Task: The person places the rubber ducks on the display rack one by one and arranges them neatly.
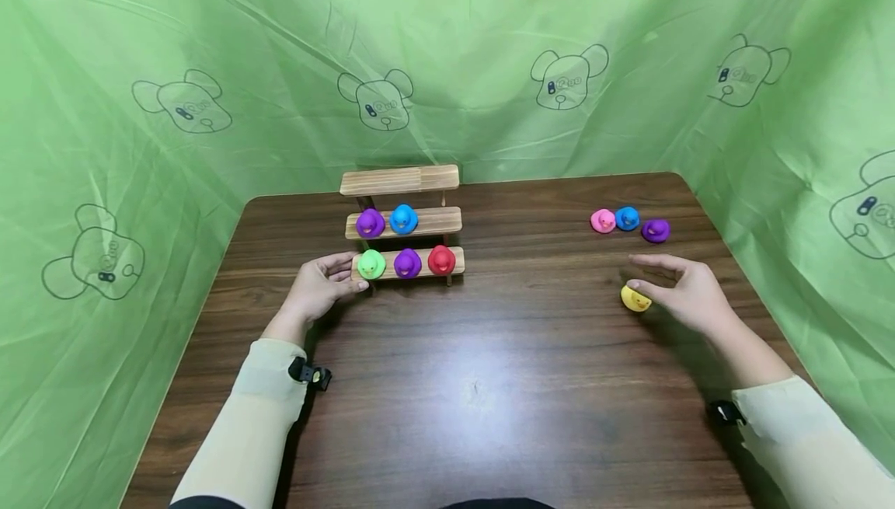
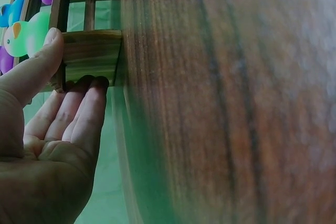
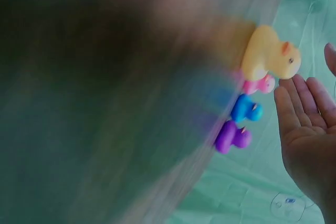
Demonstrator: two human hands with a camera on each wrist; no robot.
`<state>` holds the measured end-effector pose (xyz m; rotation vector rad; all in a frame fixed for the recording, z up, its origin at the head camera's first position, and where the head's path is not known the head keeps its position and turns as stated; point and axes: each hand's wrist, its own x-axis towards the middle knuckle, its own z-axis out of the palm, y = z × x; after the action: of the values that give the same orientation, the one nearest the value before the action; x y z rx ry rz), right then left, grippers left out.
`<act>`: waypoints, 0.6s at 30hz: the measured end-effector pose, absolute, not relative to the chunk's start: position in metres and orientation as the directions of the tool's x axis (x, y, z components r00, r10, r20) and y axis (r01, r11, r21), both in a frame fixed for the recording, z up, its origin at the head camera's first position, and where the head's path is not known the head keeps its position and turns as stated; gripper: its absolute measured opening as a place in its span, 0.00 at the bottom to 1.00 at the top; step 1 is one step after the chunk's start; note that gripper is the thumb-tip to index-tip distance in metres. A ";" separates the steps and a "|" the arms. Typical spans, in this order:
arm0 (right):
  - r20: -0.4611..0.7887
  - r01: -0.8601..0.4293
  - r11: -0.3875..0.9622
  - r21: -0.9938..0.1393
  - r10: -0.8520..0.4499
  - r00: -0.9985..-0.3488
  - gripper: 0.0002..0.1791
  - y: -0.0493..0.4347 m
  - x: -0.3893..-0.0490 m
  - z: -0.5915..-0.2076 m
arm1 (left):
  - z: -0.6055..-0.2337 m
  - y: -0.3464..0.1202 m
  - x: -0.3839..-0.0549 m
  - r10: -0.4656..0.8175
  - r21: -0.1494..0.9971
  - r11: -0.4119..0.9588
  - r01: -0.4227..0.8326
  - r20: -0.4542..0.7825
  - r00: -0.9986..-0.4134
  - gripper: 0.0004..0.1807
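At the left of the table my left hand [image 1: 315, 291] grips the end of the lowest step of a three-tier wooden stand [image 1: 400, 181]. In the left wrist view its thumb lies by the green rubber duck [image 2: 35, 32], and the fingers reach along the other side of the step. On the right, my right hand [image 1: 691, 295] hovers beside a yellow rubber duck [image 1: 633, 301], thumb and fingers spread apart. The right wrist view has the fingertips close to the duck's head, the fingers nearly straight and not wrapped round it.
Purple [image 1: 408, 263] and red [image 1: 441, 260] ducks share the lowest step with the green one. The middle step bears another purple [image 1: 370, 223] and a blue duck [image 1: 403, 219]. Pink [image 1: 603, 221], blue [image 1: 627, 218] and purple [image 1: 656, 231] ducks sit at the back right. Green cloth [image 1: 482, 136] surrounds the table.
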<state>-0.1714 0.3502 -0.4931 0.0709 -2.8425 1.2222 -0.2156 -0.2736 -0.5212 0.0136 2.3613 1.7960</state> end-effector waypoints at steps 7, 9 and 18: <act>-0.002 -0.050 0.689 -0.723 -0.074 -0.997 0.30 0.366 -0.166 -0.498 | -0.518 -0.274 -0.216 0.108 0.958 0.269 -0.103 -0.136 -0.985 0.40; -0.021 -0.045 0.698 -0.714 -0.086 -0.996 0.31 0.369 -0.165 -0.500 | -0.518 -0.274 -0.216 0.107 0.958 0.268 -0.105 -0.138 -0.985 0.40; -0.004 -0.110 0.699 -0.706 -0.160 -0.987 0.31 0.374 -0.163 -0.506 | -0.519 -0.274 -0.216 0.112 0.959 0.264 -0.107 -0.140 -0.984 0.40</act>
<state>-0.1627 0.3740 -0.5059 0.2357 -2.9558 1.2221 -0.2156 -0.2741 -0.5193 0.0049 2.3484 1.8042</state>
